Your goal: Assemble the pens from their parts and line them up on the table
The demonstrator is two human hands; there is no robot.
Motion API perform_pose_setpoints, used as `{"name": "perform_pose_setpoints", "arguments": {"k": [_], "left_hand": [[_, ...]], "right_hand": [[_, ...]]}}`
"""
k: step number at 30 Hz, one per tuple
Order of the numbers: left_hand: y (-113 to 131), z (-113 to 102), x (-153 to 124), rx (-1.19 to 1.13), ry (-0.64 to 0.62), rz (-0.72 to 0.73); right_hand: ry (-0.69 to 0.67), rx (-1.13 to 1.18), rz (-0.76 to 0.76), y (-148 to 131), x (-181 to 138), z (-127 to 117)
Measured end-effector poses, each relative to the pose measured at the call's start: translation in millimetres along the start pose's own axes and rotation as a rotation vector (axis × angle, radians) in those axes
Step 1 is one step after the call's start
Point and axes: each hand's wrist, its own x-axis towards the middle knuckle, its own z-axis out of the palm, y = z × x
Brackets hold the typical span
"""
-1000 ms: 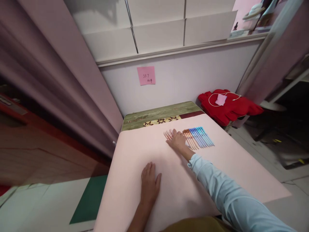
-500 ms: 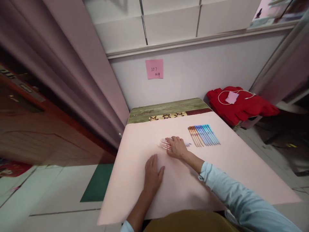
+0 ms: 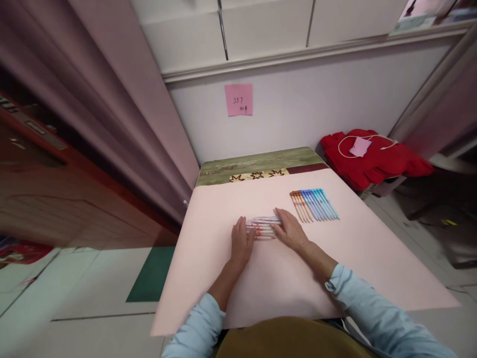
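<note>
A bundle of white pens with red marks (image 3: 264, 228) lies sideways on the pink sheet, between my two hands. My left hand (image 3: 241, 241) is closed around its left end, with the thumb over the pens. Around the right end my right hand (image 3: 291, 229) is curved, thumb on the near side and fingers on the far side. Both hands partly cover the ends. Beyond my right hand, brown-topped pens (image 3: 301, 206) and blue pens (image 3: 318, 205) lie side by side in a neat row.
The pink sheet (image 3: 208, 278) covers most of a table whose green wood-patterned top (image 3: 257, 161) shows at the back. A pink note (image 3: 238, 100) is stuck on the wall. At the right lies red cloth (image 3: 376, 159) with a white cable; a curtain (image 3: 122, 89) hangs at left.
My left hand has moved up and forward from the bare sheet to the pens' left end. My right hand has slid from on top of the pens to their right end.
</note>
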Motion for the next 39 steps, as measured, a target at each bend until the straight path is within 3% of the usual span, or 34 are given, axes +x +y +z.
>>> {"name": "perform_pose_setpoints", "arguments": {"k": [5,8,11,17,21,27,31,35,39], "left_hand": [[20,17,0,-0.048,0.039,-0.101],[25,17,-2,-0.162,0.031,-0.140],[18,4,-4,-0.306,0.027,-0.157],[-18,-35,-14,-0.325,0.270,-0.297],[-27,-47,-24,-0.298,0.231,-0.264],[-27,-53,-28,-0.408,0.238,-0.319],[-8,-63,-20,-0.706,0.220,-0.485],[32,-78,-6,-1.172,0.018,-0.565],[56,-97,4,-1.377,-0.049,-0.634]], "right_hand": [[0.000,-0.014,0.039,5,-3,13],[-0.042,-0.074,0.051,-3,-3,15],[-0.082,-0.145,0.075,-11,-3,10],[-0.115,-0.097,-0.064,-24,-16,-4],[-0.227,-0.115,-0.159,-36,-28,1],[-0.213,-0.108,-0.078,-53,-33,1],[-0.176,0.322,0.213,-77,-25,-10],[-0.351,1.033,0.463,-116,-11,-13],[-0.517,1.371,0.692,-146,-3,-10]]}}
